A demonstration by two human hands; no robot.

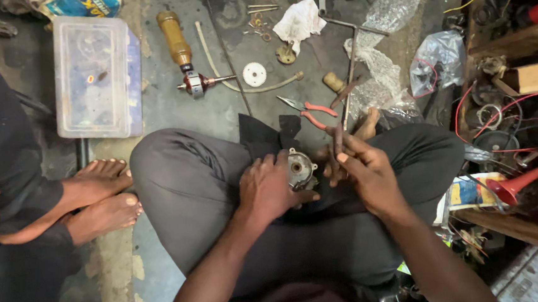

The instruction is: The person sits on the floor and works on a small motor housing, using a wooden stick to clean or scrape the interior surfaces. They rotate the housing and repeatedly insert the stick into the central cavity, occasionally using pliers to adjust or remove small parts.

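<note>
I sit cross-legged on the floor. My left hand (270, 189) grips a round grey metal motor housing (299, 169) resting on my lap, its central bearing hole facing up. My right hand (362, 171) is closed around a thin dark metal tool (338, 141) whose shaft points up and away, just right of the housing. A piece of black cloth (261, 136) lies over my knee behind the housing.
On the floor ahead lie red-handled pliers (309, 110), a motor armature (198, 84), a brown-handled tool (174, 38), a white gear (254, 74), a clear plastic box (96, 75) and plastic bags (439, 60). Another person's bare feet (99, 197) rest at left. Wires and a red funnel (516, 184) crowd the right.
</note>
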